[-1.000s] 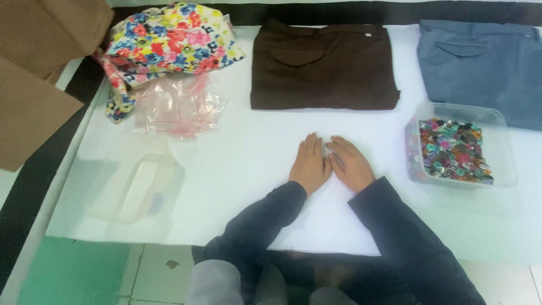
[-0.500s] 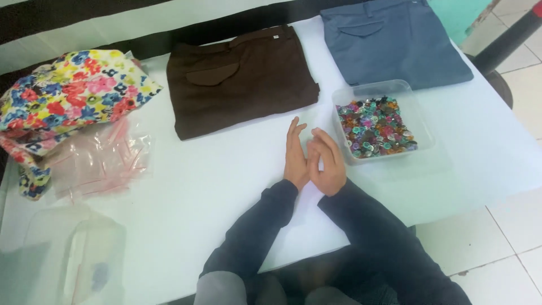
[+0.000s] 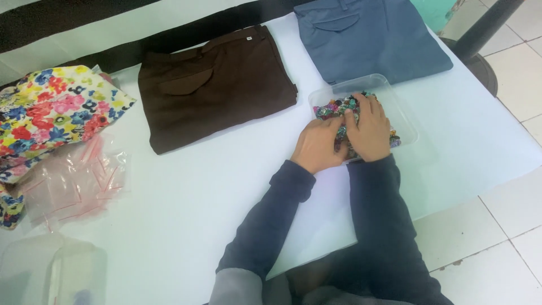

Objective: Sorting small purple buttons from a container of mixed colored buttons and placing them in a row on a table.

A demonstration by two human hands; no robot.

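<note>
A clear plastic tray (image 3: 404,116) full of small colourful pieces (image 3: 333,108) sits on the white table (image 3: 186,203), right of centre. Both my hands rest in it. My right hand (image 3: 370,129) lies palm down over the pieces, fingers spread. My left hand (image 3: 317,146) is at the tray's near left edge, its fingers curled down among the pieces. Whether either hand grips a piece is hidden by the fingers. Dark sleeves cover both forearms.
Folded brown trousers (image 3: 217,85) lie behind the tray to the left, folded blue trousers (image 3: 370,39) behind it. A flowered cloth (image 3: 53,113) and a heap of small clear bags (image 3: 73,181) are far left. A clear container (image 3: 53,274) stands at the near left corner.
Both hands have moved from the bare table, where they lay together, right and forward into the tray of colourful pieces. The camera view has swung rightward.
</note>
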